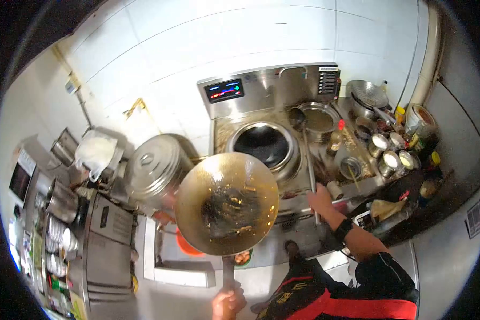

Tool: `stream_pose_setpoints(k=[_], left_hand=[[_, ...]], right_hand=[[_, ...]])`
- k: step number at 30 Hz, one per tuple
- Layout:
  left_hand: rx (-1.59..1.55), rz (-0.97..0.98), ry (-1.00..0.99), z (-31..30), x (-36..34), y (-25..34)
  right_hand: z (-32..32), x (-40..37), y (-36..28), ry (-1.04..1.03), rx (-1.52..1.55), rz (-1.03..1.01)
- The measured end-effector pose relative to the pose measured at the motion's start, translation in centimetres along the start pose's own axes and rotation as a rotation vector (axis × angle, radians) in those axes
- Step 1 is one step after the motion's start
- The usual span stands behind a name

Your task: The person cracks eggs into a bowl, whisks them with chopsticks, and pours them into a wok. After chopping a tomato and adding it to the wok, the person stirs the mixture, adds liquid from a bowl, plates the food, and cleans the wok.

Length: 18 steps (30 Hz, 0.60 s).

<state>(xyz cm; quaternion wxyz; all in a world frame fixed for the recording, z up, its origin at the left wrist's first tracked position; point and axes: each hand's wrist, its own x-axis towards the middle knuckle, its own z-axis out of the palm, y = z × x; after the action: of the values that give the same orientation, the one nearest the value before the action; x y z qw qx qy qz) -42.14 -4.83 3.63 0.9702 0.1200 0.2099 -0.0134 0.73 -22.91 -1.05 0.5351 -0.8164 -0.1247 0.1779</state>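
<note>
My left hand (228,302) is wrapped around the handle of a wok (226,205), held up in front of the stove. The wok's inside faces me, oily and dark at the bottom, with a few small bits stuck to it. A long ladle (306,144) is gripped in my right hand (321,202); its dark bowl rests near a round metal pot (319,118) at the back. Behind the raised wok, the round burner (265,146) holds a dark, bowl-shaped surface.
A large lidded pot (156,165) stands left of the burner. To the right are a sauce bottle (335,143), several seasoning containers (391,160) and a strainer (369,94). A red basin (189,243) and a bowl of eggs (242,258) sit low behind the wok. Steel cabinets (109,234) stand left.
</note>
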Motion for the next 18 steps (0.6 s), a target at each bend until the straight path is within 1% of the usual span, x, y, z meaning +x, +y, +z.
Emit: stream_pose_setpoints(k=[1, 2, 3, 4, 5, 6, 8, 9, 10, 11, 12, 13, 14, 16, 17, 18], left_hand=[[0.016, 0.035, -0.039, 0.8, 3.5, 0.5], [0.021, 0.070, -0.071, 2.1, 6.4, 0.9], [0.117, 0.114, 0.016, 3.1, 9.4, 1.4], [0.014, 0.082, 0.048, 5.6, 12.4, 2.0], [0.079, 0.084, 0.050, 6.6, 15.2, 2.6], [0.148, 0.090, 0.049, 7.3, 18.0, 3.3], [0.070, 0.075, -0.010, 8.7, 22.8, 3.7], [-0.011, -0.003, -0.122, 8.1, 24.9, 4.1], [-0.066, -0.053, -0.111, 7.4, 26.5, 4.5], [-0.063, -0.055, -0.064, 8.9, 27.7, 4.8], [-0.062, -0.056, -0.015, 10.1, 28.7, 5.0], [-0.073, -0.056, -0.014, 10.0, 29.7, 4.8], [-0.024, -0.037, 0.005, 9.4, 30.9, 4.7], [0.016, -0.024, 0.026, 8.4, 32.7, 4.4], [0.023, -0.038, 0.035, 8.0, 33.3, 4.5], [0.030, -0.048, 0.040, 7.6, 34.0, 4.6]], right_hand=[[-1.8, 3.3, 0.6, 0.077, -0.046, -0.049], [-3.5, 6.1, 0.4, 0.081, -0.055, -0.037], [-4.9, 9.0, 0.4, 0.181, -0.203, -0.026], [-6.2, 11.2, 0.3, 0.231, -0.279, -0.018], [-7.6, 13.4, 0.1, 0.280, -0.354, -0.006], [-8.8, 15.6, -0.1, 0.231, -0.390, 0.065], [-11.1, 19.4, 0.4, 0.183, -0.433, 0.136], [-11.8, 21.2, 1.3, 0.141, -0.472, 0.141], [-12.5, 22.9, 2.1, 0.101, -0.511, 0.142], [-13.2, 23.3, 1.4, 0.097, -0.519, 0.145], [-13.7, 22.8, -0.3, 0.070, -0.307, 0.219], [-14.0, 22.8, -1.4, 0.043, -0.095, 0.291], [-14.7, 23.5, -0.3, 0.039, -0.105, 0.295], [-16.4, 24.9, 3.2, -0.163, 0.988, 0.396], [-16.9, 24.9, 2.7, -0.162, 0.979, 0.400], [-17.6, 24.6, 0.9, -0.271, 1.126, 0.548]])
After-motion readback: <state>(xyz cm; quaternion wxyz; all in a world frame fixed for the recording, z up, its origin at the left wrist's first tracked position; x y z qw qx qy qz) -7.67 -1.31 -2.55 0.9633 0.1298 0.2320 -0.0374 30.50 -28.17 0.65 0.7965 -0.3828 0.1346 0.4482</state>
